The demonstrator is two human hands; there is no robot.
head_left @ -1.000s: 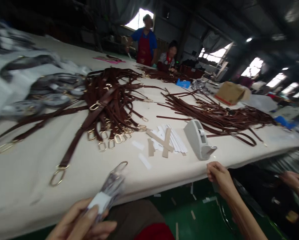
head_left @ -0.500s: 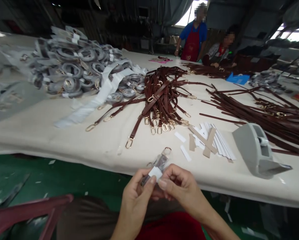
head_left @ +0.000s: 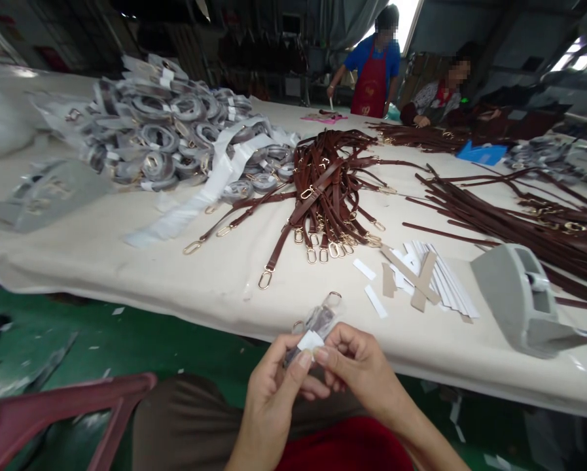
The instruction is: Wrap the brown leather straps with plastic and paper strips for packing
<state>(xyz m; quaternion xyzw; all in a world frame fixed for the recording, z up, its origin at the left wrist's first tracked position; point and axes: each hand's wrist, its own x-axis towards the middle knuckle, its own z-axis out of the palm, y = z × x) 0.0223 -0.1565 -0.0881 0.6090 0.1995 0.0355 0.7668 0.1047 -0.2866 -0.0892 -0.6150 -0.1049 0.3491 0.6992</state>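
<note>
Just off the table's front edge I hold a coiled strap in clear plastic, with a gold ring sticking out at its far end. A white paper band lies around its middle. My left hand is closed on the strap from the left, its thumb pressed on the band. My right hand pinches at the band's right side with thumb and fingers; the fingertips partly hide it. Beyond them lies a pile of brown leather straps with gold buckles.
White and tan paper strips lie right of my hands, beside a grey tape dispenser. Another dispenser and a heap of plastic-wrapped straps occupy the left. More brown straps spread rightward. Two people are across the table.
The view has swung slightly left, so the table's things sit further right. Both hands stay on the wrapped strap, with small finger movements at the paper band.
</note>
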